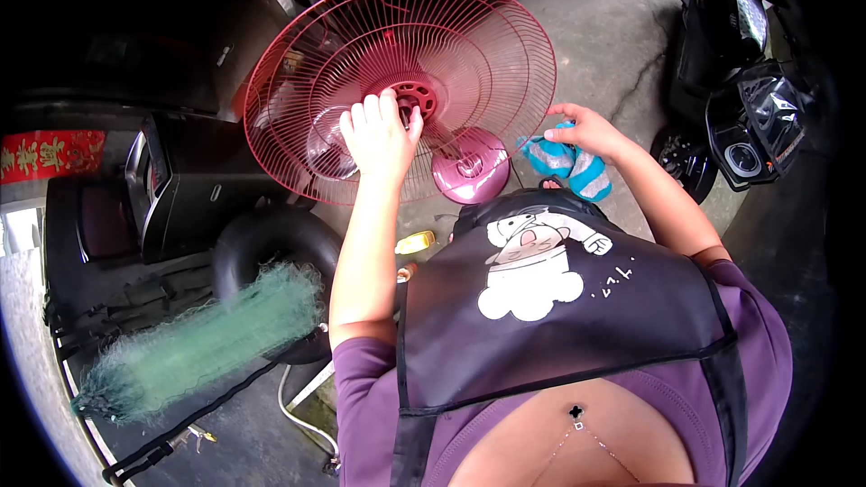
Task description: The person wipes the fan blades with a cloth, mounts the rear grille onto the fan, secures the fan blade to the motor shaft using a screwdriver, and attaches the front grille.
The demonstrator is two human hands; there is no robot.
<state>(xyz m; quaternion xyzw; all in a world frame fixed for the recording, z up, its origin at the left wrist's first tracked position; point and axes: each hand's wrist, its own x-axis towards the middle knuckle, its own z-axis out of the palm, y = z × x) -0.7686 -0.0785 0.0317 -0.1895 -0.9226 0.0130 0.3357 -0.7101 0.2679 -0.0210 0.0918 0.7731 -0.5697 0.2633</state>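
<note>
Left hand (381, 133): at the hub (423, 101) of the red fan (401, 61), back of hand toward the viewer, fingers bent over the hub area. Cannot tell whether it grips anything; palm side hidden.

Right hand (588, 133): thumb and fingers apart with a gap between them, fingertips at the right rim of the fan's grille. Contact with the rim: cannot tell.

Fan: spreads around and beyond the left hand, and lies to the left of the right hand. Its pink base (471, 182) is between the two hands, slightly nearer the body.

Striped cloth (591, 182), blue and white: just below the right hand.

Yellow bottle (416, 243): bodyward of the left hand, beside its forearm.

Green net (212, 338): left of the left hand and bodyward, well apart.
</note>
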